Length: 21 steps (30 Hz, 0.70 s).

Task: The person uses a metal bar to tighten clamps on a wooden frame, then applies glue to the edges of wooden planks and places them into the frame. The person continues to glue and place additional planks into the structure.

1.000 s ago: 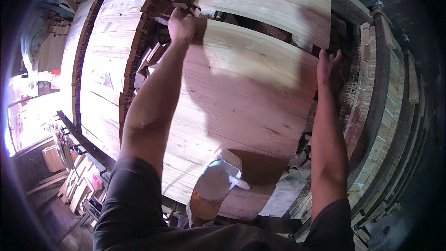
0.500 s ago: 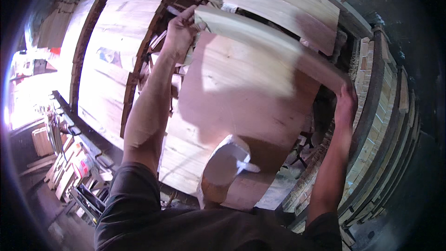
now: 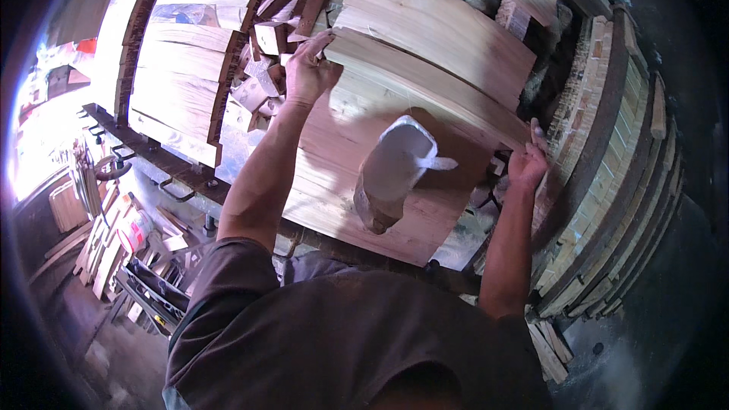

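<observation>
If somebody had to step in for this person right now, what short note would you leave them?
Left hand: grips the far left end of a thin wooden sheet.
Right hand: holds the sheet's right end, by the stacked strips.
The sheet is tilted above a stack of sheets; a pale face mask hangs in front of the view.
Done: sheet lifted at both ends.
Left: it is not yet set down; where it goes cannot be told.

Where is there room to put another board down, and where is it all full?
Bare room: the big wood sheet below the raised board, between left hand and right hand. Crowded: the offcut pile beside the left hand, and the stacked strips by the right.
</observation>
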Tool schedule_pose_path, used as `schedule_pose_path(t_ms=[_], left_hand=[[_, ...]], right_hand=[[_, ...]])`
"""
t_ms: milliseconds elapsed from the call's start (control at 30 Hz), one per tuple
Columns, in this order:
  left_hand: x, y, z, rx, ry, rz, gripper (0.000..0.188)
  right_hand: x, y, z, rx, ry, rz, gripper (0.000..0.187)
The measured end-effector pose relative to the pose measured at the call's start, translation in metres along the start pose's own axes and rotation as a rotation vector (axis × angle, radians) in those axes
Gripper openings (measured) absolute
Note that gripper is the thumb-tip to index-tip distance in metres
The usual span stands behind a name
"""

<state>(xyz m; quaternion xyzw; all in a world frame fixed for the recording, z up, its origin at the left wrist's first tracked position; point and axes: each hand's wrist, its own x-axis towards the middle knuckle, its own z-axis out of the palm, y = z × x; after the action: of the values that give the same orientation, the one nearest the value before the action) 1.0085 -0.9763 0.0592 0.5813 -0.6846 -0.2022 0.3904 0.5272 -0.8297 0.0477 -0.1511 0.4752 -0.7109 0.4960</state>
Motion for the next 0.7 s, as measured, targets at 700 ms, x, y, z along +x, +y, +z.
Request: schedule_pose_path(t_ms=[700], left_hand=[[-0.027,-0.007,-0.005,0.002,-0.024,-0.135,0.045]], right_hand=[[-0.002,0.012,-0.01,0.23,-0.011,0.084,0.07]])
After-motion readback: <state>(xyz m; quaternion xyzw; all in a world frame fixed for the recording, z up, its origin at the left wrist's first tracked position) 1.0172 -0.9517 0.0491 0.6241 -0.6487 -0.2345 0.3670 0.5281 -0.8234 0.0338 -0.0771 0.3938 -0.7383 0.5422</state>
